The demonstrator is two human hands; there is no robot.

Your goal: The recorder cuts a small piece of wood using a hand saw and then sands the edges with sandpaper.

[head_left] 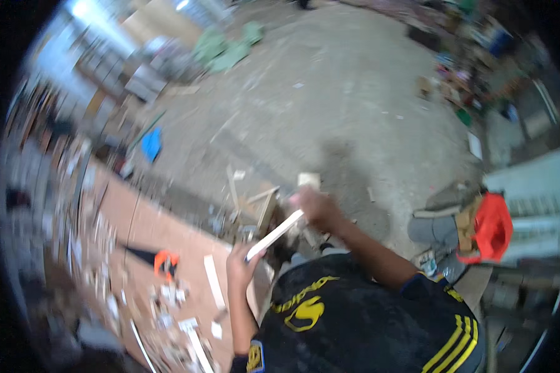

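Head view: pale wood strip [276, 234], straight, slim, flat-faced w/ crisp edges, held up in front of the person's dark shirt [348, 298], which is smooth cloth w/ yellow stripes. Tabletop [162, 221] = flat pinkish-brown board, matte, w/ a thin dark seam line; on it a second, longish pale slat [213, 283], small jagged offcuts [168, 295] & an orange-handled tool [165, 264] w/ dark, tapering blade. Floor [292, 93] = rough grey concrete, dusty & stained. Crumpled green sheeting [230, 50] far off, blue scrap [151, 144] nearer, bright red limp bag or cloth [494, 227] at R.

Hard to make out: motion blur over most of it, esp. the clutter on the tabletop's L side; fisheye rim cuts off the corners in black. Legs mostly hidden under the shirt; wood pieces [266, 208] on the floor partly behind the strip & hands.

Strip runs b/w both hands, slanting up to R. L hand [242, 264] pinches its lower, nearer end, fingers wrapped round it. R hand [319, 210] is at the upper, farther end, apparently touching; fingers look curled but smeared, so can't tell if they grip it. Strip's clear of the tabletop, just beyond its R edge.
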